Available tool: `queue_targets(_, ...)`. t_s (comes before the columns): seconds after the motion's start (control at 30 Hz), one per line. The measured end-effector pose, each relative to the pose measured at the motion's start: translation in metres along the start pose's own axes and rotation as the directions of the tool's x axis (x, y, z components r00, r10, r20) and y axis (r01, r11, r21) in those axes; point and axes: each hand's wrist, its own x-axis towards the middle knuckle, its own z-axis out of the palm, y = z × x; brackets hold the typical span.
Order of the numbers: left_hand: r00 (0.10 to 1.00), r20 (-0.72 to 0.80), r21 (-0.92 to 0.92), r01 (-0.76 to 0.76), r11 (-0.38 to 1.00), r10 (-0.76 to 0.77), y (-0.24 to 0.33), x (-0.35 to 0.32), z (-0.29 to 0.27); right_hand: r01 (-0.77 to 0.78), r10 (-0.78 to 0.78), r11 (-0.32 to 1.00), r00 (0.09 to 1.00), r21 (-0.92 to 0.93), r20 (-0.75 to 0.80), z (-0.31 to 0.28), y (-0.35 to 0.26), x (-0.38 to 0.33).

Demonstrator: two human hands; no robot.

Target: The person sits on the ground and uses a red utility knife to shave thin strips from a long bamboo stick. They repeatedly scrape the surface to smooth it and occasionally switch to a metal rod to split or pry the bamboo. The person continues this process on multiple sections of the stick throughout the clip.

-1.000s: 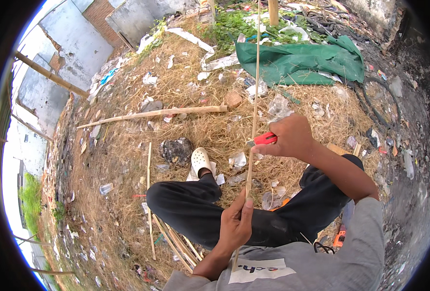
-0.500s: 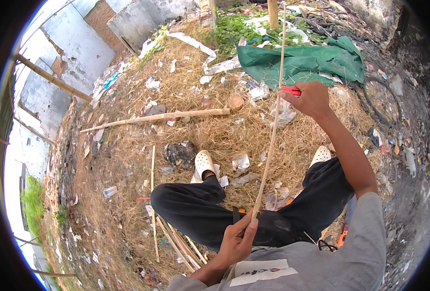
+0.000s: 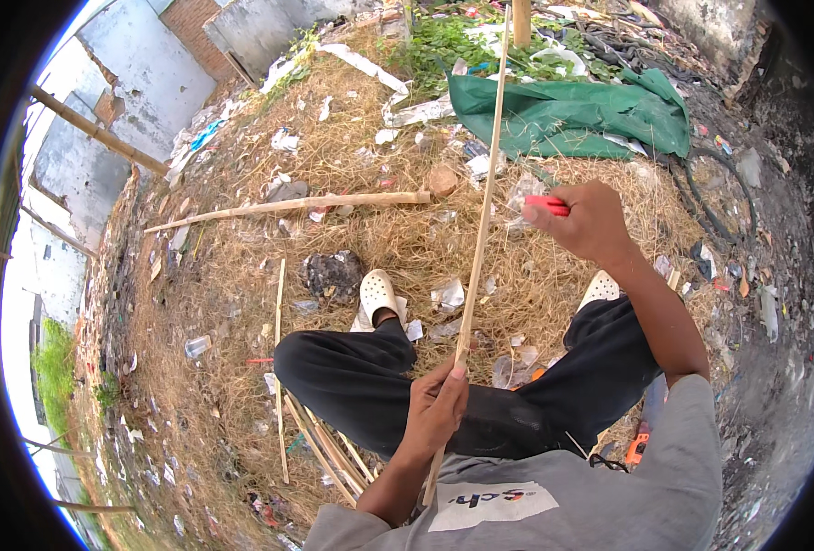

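Two hands work over littered ground of dry straw [image 3: 241,303]. The left hand [image 3: 436,410], near the lap, grips a thin bamboo strip [image 3: 477,248] that runs up and far past the knees. The right hand [image 3: 589,220], raised at right, is clenched on a red-handled tool [image 3: 546,204], just beside the strip. A green tarp [image 3: 572,115] lies far right, a long pole [image 3: 287,208] across the straw at left, more strips [image 3: 329,450] by the near leg. Grey walls [image 3: 150,64] stand far left.

R hand [image 3: 590,220] w/ red tool | off stick [image 3: 477,248], moved right
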Motion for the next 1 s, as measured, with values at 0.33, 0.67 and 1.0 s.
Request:
queue_targets(0.33,0.987,-0.069,0.068,-0.139,0.988,0.143,0.014,0.024,0.016,0.328,-0.337,0.942,0.919,0.079,0.204,0.022,-0.042,-0.032)
queue_targets(0.67,0.983,-0.06,0.169,-0.161,0.972,0.173,0.024,0.03,0.023,0.385,-0.384,0.922,0.923,-0.032,0.017,0.029,-0.023,-0.016)
queue_targets(1.0,0.983,-0.079,0.084,-0.157,0.984,0.163,0.014,0.024,0.023,0.426,-0.424,0.904,0.903,-0.023,0.073,0.028,-0.038,-0.03)
